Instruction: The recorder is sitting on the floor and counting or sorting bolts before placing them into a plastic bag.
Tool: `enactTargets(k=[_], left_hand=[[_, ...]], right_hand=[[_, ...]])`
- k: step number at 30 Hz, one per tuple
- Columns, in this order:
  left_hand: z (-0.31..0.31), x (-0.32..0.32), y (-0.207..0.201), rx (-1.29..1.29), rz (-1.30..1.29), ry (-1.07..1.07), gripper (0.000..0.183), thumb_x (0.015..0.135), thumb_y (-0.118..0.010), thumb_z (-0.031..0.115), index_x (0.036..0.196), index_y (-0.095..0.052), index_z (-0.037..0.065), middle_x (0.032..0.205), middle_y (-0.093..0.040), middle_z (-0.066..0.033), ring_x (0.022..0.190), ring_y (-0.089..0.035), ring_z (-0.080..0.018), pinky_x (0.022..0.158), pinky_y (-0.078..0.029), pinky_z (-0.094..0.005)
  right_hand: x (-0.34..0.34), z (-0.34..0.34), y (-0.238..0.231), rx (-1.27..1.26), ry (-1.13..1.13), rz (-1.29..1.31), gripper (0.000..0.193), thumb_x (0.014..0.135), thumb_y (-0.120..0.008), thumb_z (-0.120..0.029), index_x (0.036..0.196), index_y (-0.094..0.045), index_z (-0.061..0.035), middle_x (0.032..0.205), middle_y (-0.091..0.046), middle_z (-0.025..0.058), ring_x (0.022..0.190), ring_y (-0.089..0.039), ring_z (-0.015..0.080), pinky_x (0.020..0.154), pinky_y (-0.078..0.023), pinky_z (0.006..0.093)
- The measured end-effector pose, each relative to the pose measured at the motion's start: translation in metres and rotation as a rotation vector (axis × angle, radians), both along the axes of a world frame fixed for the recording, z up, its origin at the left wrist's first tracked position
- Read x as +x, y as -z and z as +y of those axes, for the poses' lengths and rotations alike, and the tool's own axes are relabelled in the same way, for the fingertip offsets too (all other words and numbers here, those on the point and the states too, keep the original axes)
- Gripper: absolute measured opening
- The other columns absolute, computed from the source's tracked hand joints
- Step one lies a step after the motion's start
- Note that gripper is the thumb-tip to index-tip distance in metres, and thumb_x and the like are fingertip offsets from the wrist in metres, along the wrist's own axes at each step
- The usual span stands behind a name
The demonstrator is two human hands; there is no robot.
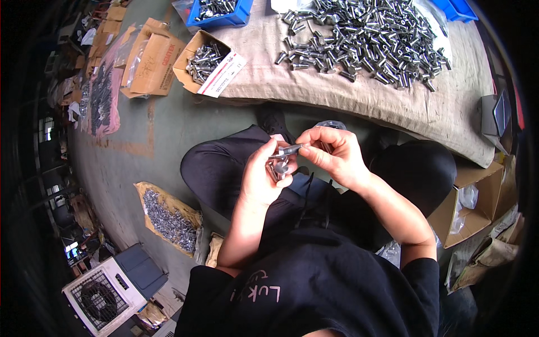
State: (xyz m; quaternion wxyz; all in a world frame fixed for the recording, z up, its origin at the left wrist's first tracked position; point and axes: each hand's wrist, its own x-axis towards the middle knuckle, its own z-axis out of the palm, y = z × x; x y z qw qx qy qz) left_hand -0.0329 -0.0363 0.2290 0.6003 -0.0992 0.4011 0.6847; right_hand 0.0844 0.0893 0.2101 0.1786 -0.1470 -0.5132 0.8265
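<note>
My left hand [259,182] is curled around several shiny metal parts. Among them is a round-headed metal piece [282,167] near the palm, and above it a metal bolt [289,150] lies crosswise. My right hand [341,159] pinches the right end of that bolt between thumb and forefinger. Both hands are close together above my crossed legs. Beyond them, a large heap of metal bolts and sleeves [370,45] lies on a cloth-covered surface [337,92]. Whatever is deeper in my left palm is hidden by the fingers.
An open cardboard box [181,70] of metal parts stands at the cloth's left end, below a blue bin [238,18]. Small fasteners [168,222] fill a sack at left. A fan unit [98,300] stands lower left, and an open carton [474,213] sits right.
</note>
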Motion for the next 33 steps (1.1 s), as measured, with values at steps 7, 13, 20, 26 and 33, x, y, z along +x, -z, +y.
enactTargets(k=[7,13,20,26,33], left_hand=[[-0.004,0.008,-0.015,0.024,0.388,-0.009,0.024,0.086,-0.055,0.019,0.099,-0.057,-0.002,0.075,-0.056,-0.0081,0.054,-0.050,-0.0087,0.035,-0.033,-0.0158],[-0.003,0.009,-0.020,-0.088,0.625,0.009,0.023,0.084,-0.057,0.009,0.103,-0.055,-0.005,0.077,-0.056,-0.0072,0.055,-0.048,-0.0080,0.038,-0.033,-0.0165],[0.000,0.008,-0.021,-0.061,1.042,0.051,0.032,0.075,-0.058,-0.008,0.106,-0.057,-0.004,0.092,-0.055,-0.0042,0.062,-0.047,-0.0044,0.047,-0.035,-0.0149],[0.000,0.005,-0.016,0.013,1.328,0.084,0.035,0.071,-0.058,-0.012,0.105,-0.058,-0.003,0.099,-0.054,-0.0050,0.069,-0.047,-0.0034,0.050,-0.037,-0.0164],[-0.004,0.006,-0.015,0.040,0.652,0.046,0.033,0.077,-0.054,-0.006,0.109,-0.053,-0.004,0.091,-0.056,-0.0063,0.064,-0.045,-0.0029,0.050,-0.037,-0.0167]], right_hand=[[0.001,-0.002,0.006,-0.110,0.004,-0.013,0.015,0.082,-0.059,-0.005,0.097,-0.059,-0.0007,0.070,-0.053,-0.0063,0.058,-0.041,-0.0018,0.049,-0.032,0.0142],[0.001,-0.003,0.006,-0.075,0.021,-0.032,0.016,0.081,-0.060,-0.004,0.097,-0.059,-0.0013,0.070,-0.053,-0.0063,0.059,-0.040,-0.0012,0.050,-0.032,0.0145],[0.002,0.000,-0.004,-0.143,0.026,-0.092,0.019,0.080,-0.061,-0.004,0.099,-0.060,-0.0014,0.072,-0.054,-0.0053,0.062,-0.043,-0.0003,0.052,-0.034,0.0146],[0.002,0.000,-0.002,-0.177,0.018,-0.105,0.018,0.080,-0.062,-0.005,0.097,-0.061,-0.0023,0.069,-0.053,-0.0058,0.058,-0.040,-0.0004,0.049,-0.032,0.0151],[0.002,-0.002,0.001,-0.210,0.018,-0.078,0.017,0.080,-0.062,-0.005,0.096,-0.061,-0.0027,0.066,-0.051,-0.0065,0.054,-0.038,-0.0007,0.046,-0.029,0.0150]])
